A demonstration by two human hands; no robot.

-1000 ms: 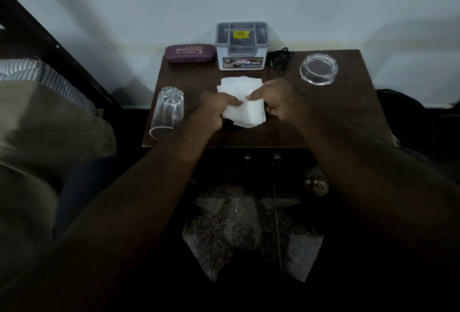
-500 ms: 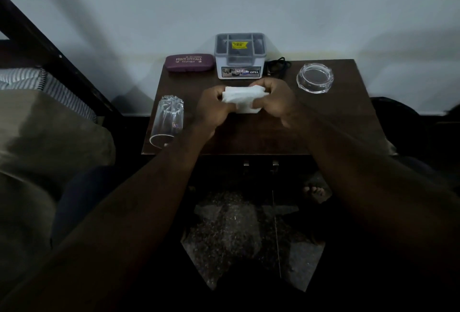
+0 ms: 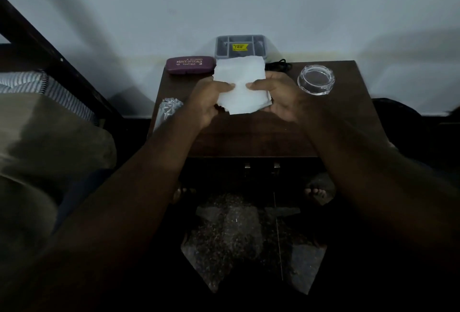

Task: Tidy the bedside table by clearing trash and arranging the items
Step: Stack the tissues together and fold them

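White tissue (image 3: pixel 240 85) raised above the brown surface (image 3: pixel 348 117), pinched between left hand (image 3: pixel 207 102) and right hand (image 3: pixel 280 98), both closed on it; spectacle case (image 3: pixel 190 65), grey organiser (image 3: pixel 240 46) behind; glass ashtray (image 3: pixel 316 80) right; tumbler (image 3: pixel 166 112) lying left.

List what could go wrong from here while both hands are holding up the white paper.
1. The drinking glass lies on its side at the table's left edge, beside the left forearm; a nudge could roll it off.
2. The raised paper, pinched by the left hand and right hand, hides the grey organiser behind it, which might get bumped.
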